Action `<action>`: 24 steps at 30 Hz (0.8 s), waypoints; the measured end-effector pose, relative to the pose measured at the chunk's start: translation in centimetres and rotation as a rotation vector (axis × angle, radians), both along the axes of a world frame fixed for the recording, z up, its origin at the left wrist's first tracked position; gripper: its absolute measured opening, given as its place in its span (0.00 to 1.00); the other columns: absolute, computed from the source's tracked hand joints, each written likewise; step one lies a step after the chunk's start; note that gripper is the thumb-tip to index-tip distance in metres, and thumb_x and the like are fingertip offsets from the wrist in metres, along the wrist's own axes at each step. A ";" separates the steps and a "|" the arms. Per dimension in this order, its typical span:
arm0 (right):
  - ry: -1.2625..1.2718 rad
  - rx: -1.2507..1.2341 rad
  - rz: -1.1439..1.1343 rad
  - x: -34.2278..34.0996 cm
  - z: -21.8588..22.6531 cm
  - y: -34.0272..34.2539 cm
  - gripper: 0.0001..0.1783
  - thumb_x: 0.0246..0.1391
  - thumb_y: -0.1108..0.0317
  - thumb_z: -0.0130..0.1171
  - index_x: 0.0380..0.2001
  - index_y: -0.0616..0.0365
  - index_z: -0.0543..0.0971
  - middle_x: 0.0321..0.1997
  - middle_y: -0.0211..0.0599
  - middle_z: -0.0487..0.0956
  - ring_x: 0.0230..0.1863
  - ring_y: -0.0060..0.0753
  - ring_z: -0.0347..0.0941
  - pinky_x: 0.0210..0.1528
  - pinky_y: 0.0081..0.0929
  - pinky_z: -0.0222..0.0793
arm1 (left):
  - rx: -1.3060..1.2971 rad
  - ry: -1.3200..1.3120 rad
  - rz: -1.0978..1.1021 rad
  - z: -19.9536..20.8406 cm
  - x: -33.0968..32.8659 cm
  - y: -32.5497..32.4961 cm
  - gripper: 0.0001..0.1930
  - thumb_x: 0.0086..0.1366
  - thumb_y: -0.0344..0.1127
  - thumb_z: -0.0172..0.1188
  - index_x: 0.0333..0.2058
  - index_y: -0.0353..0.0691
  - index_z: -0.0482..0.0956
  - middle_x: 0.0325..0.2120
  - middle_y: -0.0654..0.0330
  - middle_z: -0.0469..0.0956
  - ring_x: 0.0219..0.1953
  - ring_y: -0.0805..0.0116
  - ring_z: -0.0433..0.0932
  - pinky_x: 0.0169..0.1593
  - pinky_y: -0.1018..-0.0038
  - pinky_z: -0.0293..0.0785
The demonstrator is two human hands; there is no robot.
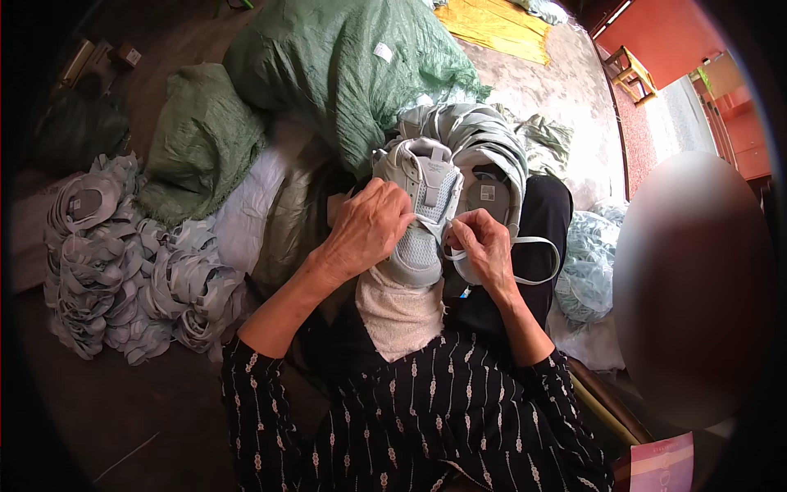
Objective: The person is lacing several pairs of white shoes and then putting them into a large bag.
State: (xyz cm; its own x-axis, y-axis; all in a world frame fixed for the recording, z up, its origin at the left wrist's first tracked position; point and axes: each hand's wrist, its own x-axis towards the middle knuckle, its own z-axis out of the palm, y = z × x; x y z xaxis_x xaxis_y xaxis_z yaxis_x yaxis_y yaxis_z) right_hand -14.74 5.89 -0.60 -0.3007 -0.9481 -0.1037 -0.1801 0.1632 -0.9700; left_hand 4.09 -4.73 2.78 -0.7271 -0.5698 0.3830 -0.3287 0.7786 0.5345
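Note:
A pale grey shoe upper [414,254] with a mesh toe and tongue lies over my lap, its toe toward me. My left hand [369,225] is closed at its left side, thumb and forefinger pinched by the eyelets; what lies between them is too small to make out for certain. Close to the eyelets on the other side, my right hand [485,246] pinches a flat white shoelace [557,261]. The lace's slack loops out to the right over my dark trouser leg. Several nested grey uppers [471,123] rest just beyond. A cream cloth [402,316] sits under the toe.
A heap of grey uppers [123,271] stands at the left. Large green woven sacks [311,74] fill the far side. On the right are a plastic bag of pale pieces [586,262], a blurred shape and a pink box [662,463]. A wooden stool [631,74] stands far right.

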 end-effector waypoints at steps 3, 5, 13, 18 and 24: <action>0.082 0.019 -0.032 0.0 0.4 -0.4 0.08 0.53 0.70 0.57 0.28 0.66 0.74 0.24 0.37 0.78 0.24 0.24 0.75 0.28 0.20 0.70 | 0.010 -0.006 0.018 0.0 -0.5 -0.5 0.09 0.55 0.31 0.60 0.29 0.35 0.69 0.20 0.60 0.68 0.24 0.63 0.68 0.29 0.70 0.67; 0.313 0.002 0.009 0.1 1.2 -0.7 0.08 0.51 0.70 0.57 0.28 0.65 0.73 0.24 0.40 0.78 0.24 0.32 0.75 0.28 0.24 0.70 | 0.343 0.055 0.055 -0.2 -1.1 -1.1 0.08 0.56 0.30 0.59 0.30 0.36 0.69 0.19 0.63 0.67 0.20 0.69 0.67 0.26 0.72 0.65; 1.249 -0.051 0.288 1.3 3.0 -2.5 0.08 0.51 0.67 0.50 0.25 0.61 0.70 0.26 0.46 0.73 0.24 0.50 0.73 0.26 0.41 0.68 | 1.586 1.163 0.249 -2.6 4.1 -6.5 0.09 0.58 0.32 0.60 0.38 0.38 0.76 0.27 0.63 0.77 0.21 0.82 0.69 0.26 0.84 0.65; 0.878 -0.139 0.336 -0.5 2.5 -3.1 0.06 0.49 0.70 0.52 0.25 0.63 0.70 0.24 0.47 0.75 0.26 0.52 0.73 0.28 0.40 0.68 | 1.464 1.243 0.592 -7.7 13.6 -11.7 0.06 0.61 0.31 0.57 0.36 0.36 0.75 0.34 0.58 0.78 0.28 0.77 0.76 0.29 0.82 0.69; 0.563 -0.176 0.173 0.2 1.5 -1.8 0.05 0.46 0.73 0.57 0.25 0.63 0.73 0.22 0.45 0.75 0.24 0.49 0.73 0.28 0.38 0.68 | 1.507 1.256 0.583 -13.8 21.4 -14.1 0.06 0.62 0.30 0.55 0.38 0.36 0.74 0.32 0.60 0.78 0.28 0.75 0.75 0.30 0.80 0.70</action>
State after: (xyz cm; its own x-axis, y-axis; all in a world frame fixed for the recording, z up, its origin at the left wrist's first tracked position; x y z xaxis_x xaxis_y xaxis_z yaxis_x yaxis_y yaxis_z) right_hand -14.56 4.06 0.88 -0.1040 -0.9765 0.1888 -0.6819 -0.0682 -0.7283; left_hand 25.48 -18.79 -10.98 -0.1468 -0.8680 -0.4743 0.6613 -0.4427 0.6055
